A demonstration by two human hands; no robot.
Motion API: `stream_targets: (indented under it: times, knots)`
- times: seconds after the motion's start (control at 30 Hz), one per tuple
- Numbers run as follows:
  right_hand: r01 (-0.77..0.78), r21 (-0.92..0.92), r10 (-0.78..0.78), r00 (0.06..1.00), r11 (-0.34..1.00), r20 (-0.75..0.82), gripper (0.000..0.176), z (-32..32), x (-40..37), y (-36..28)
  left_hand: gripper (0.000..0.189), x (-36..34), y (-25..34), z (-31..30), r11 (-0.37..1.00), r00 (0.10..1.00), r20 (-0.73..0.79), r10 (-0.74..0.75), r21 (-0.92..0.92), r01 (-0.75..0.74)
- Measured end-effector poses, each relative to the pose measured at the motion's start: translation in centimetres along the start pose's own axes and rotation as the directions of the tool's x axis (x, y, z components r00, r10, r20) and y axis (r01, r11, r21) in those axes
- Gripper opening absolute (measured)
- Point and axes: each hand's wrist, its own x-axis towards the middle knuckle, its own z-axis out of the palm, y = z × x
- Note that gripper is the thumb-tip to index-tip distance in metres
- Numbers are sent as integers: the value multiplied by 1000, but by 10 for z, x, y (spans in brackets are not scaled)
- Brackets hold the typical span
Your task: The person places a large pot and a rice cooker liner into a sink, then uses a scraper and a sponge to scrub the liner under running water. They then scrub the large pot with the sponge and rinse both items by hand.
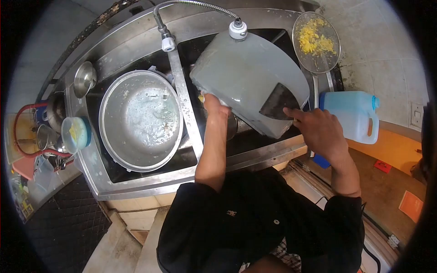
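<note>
A large pale grey, curved tub is tilted over the right sink basin, its wet outer side facing up. My left hand grips its lower left edge, and a small yellow bit shows beside the thumb. In my right hand is a scraper with a broad dark blade. The index finger is stretched along the blade, which lies flat against the tub's lower right side. The other fingers curl around the handle, mostly hidden by the hand.
A big round metal pot sits in the left basin, with a steel bowl at the corner. A hose tap arches above. To the right are a strainer of yellow scraps and a blue jug.
</note>
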Motion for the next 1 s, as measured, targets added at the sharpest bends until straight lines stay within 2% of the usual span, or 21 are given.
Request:
stream_targets:
  times: [0.03, 0.1, 0.17, 0.23, 0.3, 0.33, 0.4, 0.47, 0.5, 0.53, 0.57, 0.6, 0.63, 0.67, 0.7, 0.77, 0.8, 0.83, 0.9, 1.0]
  knots:
    - [-20, 20, 21, 999, 1000, -46, 35, 4, -1, 0, 39, 7, 7, 0, 1000, 998, 56, -29, -7, 29]
    - [-35, 50, 39, 995, 998, -91, 34, 16, 10, 0, 38, 19, 18, 1, 999, 998, 49, -36, 4, 36]
    - [173, 100, -138, 946, 980, -293, 34, 28, 32, 4, 37, 21, 20, 0, 997, 996, 42, -77, 29, 76]
    - [120, 82, -94, 959, 989, -266, 33, 15, 17, 5, 40, 25, 31, 6, 991, 995, -21, -93, 91, 94]
    - [31, 100, -27, 999, 995, -33, 38, 14, 3, 14, 41, 52, 41, -5, 996, 997, -11, -74, 48, 75]
    - [31, 89, -27, 999, 996, -44, 38, 12, 5, 12, 40, 60, 47, -5, 995, 995, -10, -95, 11, 95]
    - [50, 109, -31, 984, 993, -173, 37, 21, 6, 7, 40, 75, 47, -16, 992, 992, -15, -128, -22, 128]
    - [78, 121, -51, 975, 990, -216, 37, 32, 17, 3, 40, 109, 46, -40, 989, 980, -165, -111, -116, 93]
    - [113, 126, -76, 960, 986, -268, 37, 34, 22, 1, 42, 108, 42, -46, 987, 991, -103, -86, -145, 71]
    - [118, 122, -81, 958, 986, -274, 37, 33, 20, 1, 44, 103, 39, -50, 983, 997, -41, -61, -176, 53]
    - [77, 121, -47, 972, 990, -232, 37, 32, 17, 3, 47, 80, 18, -55, 979, 987, 161, -9, -199, 42]
    - [35, 116, -13, 983, 993, -183, 36, 29, 17, 5, 48, 15, 7, -27, 988, 992, 115, 60, -152, -42]
    - [35, 111, -15, 984, 993, -179, 36, 32, 24, 3, 50, 18, -14, -39, 992, 990, 131, 50, -121, -34]
    - [94, 129, -58, 963, 987, -263, 36, 38, 37, 2, 48, -19, -19, -18, 999, 992, 123, 22, -43, -17]
    - [160, 141, -103, 933, 977, -344, 36, 42, 43, 0, 48, -24, -22, -13, 999, 993, 113, 19, -47, -14]
    - [166, 142, -116, 945, 976, -305, 35, 33, 28, 0, 47, -17, -19, 0, 992, 984, -132, 116, 71, -107]
    - [163, 145, -119, 954, 976, -274, 35, 28, 17, 2, 46, 4, -24, -11, 976, 973, -113, 202, 102, -191]
    - [173, 138, -129, 952, 975, -277, 35, 27, 6, 6, 46, 2, -18, -8, 976, 971, -114, 209, 92, -199]
    - [-82, 160, 98, 990, 984, -98, 36, 28, -15, 17, 46, -10, -10, 1, 976, 969, -148, 196, 124, -178]
    - [-75, 177, 88, 994, 981, -64, 37, 47, -24, 38, 43, 2, 1, -5, 979, 972, -163, 171, 135, -150]
